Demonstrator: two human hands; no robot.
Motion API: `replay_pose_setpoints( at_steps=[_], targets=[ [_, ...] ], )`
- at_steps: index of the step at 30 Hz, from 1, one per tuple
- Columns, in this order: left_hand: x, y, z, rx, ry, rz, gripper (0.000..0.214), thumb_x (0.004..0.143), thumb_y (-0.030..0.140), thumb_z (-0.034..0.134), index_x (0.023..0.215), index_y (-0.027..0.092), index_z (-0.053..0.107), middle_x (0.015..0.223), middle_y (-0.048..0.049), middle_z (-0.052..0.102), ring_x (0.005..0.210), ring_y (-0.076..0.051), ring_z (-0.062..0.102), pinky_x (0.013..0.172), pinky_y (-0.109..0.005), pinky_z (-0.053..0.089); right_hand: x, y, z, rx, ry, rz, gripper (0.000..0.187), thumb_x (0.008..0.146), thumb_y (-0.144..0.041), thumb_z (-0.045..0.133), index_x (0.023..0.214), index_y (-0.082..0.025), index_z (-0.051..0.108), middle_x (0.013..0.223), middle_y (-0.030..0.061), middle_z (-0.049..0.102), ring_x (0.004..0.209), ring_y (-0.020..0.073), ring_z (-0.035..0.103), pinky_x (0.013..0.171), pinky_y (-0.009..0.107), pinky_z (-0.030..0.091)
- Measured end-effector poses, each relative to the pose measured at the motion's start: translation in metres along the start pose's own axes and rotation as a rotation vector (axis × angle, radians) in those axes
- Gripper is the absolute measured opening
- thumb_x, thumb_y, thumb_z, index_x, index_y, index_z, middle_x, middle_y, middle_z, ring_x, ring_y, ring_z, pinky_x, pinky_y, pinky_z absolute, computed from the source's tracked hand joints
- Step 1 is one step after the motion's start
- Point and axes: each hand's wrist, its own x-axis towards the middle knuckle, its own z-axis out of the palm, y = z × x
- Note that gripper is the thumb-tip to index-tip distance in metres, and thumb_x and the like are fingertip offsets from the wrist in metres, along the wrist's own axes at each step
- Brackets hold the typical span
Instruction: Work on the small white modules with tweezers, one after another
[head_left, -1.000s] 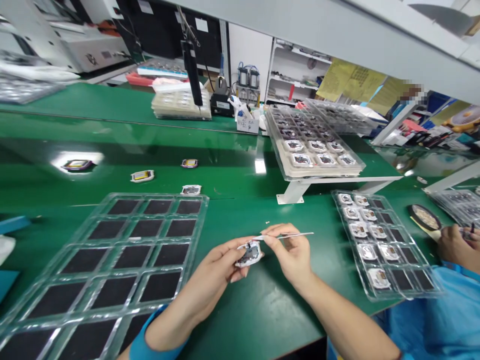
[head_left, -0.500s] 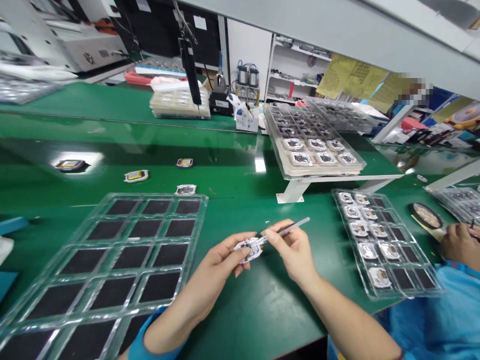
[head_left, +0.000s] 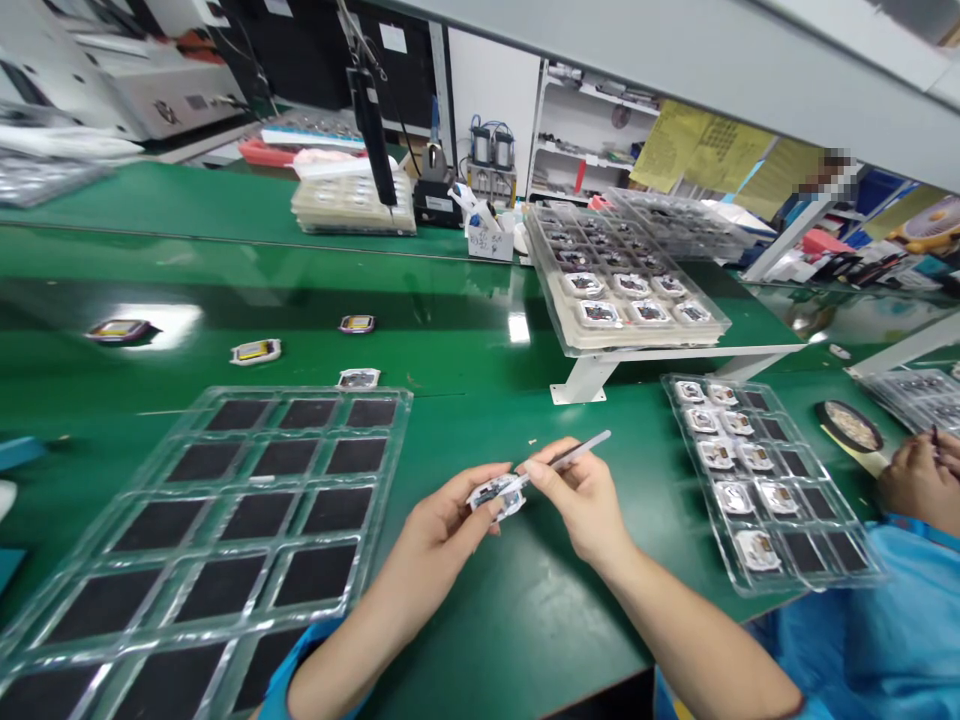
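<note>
My left hand (head_left: 450,520) is closed around the edge of a small white electronic housing (head_left: 510,497), its thumb lying over the front. Dark and metallic parts show inside the housing; the fingers cover some of it. In a pinch grip, my right hand (head_left: 577,495) has a pair of tweezers (head_left: 586,445), their back end pointing up to the right. The tweezer tips reach down to the housing; whether they grip a part inside is too small to tell. A clear tray with black compartments (head_left: 251,515) lies left of my hands.
At right, a tray of white housings (head_left: 757,500) lies near a co-worker's hand (head_left: 919,485). Stacked trays (head_left: 645,335) sit on a raised shelf behind. Several loose devices, including a white-rimmed one (head_left: 256,352), rest at back left. An electric screwdriver (head_left: 373,135) hangs above.
The camera view has shifted slightly. My left thumb has slid a little on the housing, and the housing appears turned slightly. Both hands keep their holds.
</note>
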Motion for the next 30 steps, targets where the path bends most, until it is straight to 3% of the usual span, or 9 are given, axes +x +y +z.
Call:
replay_pose_setpoints(
  at_steps=[14, 30],
  targets=[
    [-0.002, -0.004, -0.002, -0.02, -0.048, 0.024, 0.04, 0.075, 0.037, 0.07, 0.111, 0.023, 0.064, 0.085, -0.0021, 0.069, 0.069, -0.017, 0.057, 0.065, -0.029, 0.045, -0.002, -0.002, 0.0, 0.024, 0.023, -0.041, 0.021, 0.073, -0.037, 0.08, 0.076, -0.021, 0.067, 0.073, 0.0014, 0.074, 0.071, 0.0182, 0.07, 0.069, 0.031, 0.054],
    [0.001, -0.009, -0.003, 0.018, -0.107, 0.081, 0.03, 0.082, 0.036, 0.061, 0.106, 0.019, 0.057, 0.09, -0.0042, 0.063, 0.076, -0.018, 0.053, 0.068, -0.03, 0.044, -0.004, -0.001, 0.0, 0.071, 0.013, -0.069, 0.011, 0.074, -0.024, 0.079, 0.076, -0.022, 0.069, 0.075, -0.0006, 0.076, 0.072, 0.0154, 0.071, 0.071, 0.027, 0.055]
  ],
)
